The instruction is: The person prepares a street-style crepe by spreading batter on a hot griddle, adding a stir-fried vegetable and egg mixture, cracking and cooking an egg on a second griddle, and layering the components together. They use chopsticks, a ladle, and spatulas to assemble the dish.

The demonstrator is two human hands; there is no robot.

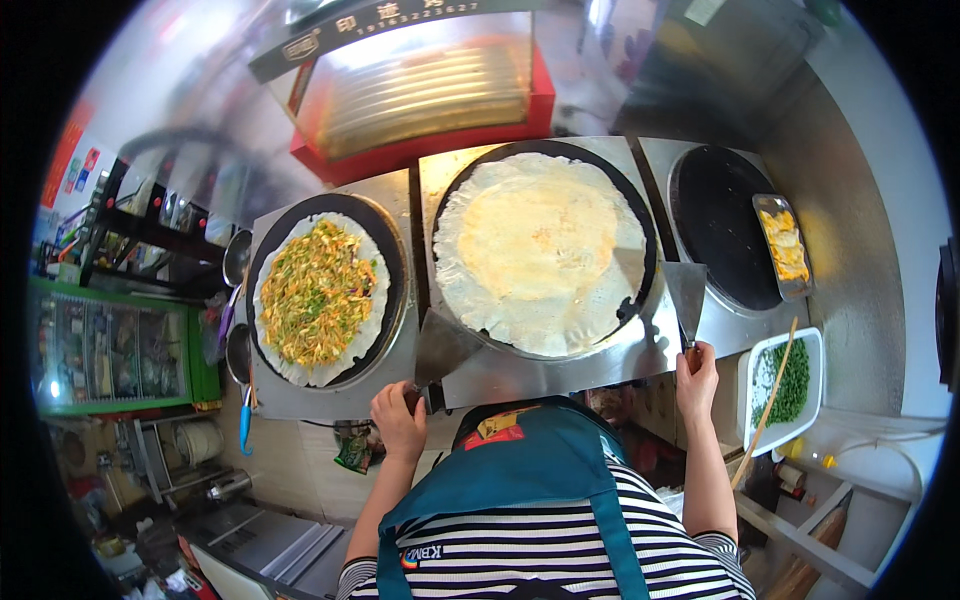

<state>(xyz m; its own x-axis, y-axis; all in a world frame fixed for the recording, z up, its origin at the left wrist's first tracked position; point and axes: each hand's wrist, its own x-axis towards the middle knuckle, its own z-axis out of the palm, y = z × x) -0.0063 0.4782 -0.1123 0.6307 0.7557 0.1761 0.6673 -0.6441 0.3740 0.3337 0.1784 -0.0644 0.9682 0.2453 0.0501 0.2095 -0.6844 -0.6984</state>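
A broad metal scraper (444,349) is in my left hand (400,420), its blade between the left and middle round griddles. My right hand (696,381) grips the wooden handle of a second metal scraper (685,292), blade pointing away from me, just right of the middle griddle. A large thin crepe (540,251) with a yellowish egg-like layer covers most of the middle griddle (651,262). On the left griddle (397,300), another crepe (375,330) lies under a heap of shredded vegetables (315,296). The right griddle (720,225) is bare black.
A metal tray of yellow food (784,247) overlaps the right griddle's edge. Nearer me at right, a wooden stick (780,367) lies across a white tub of chopped greens (796,390). Ladles (238,352) hang at the left edge. A red-framed glass case (420,97) stands behind.
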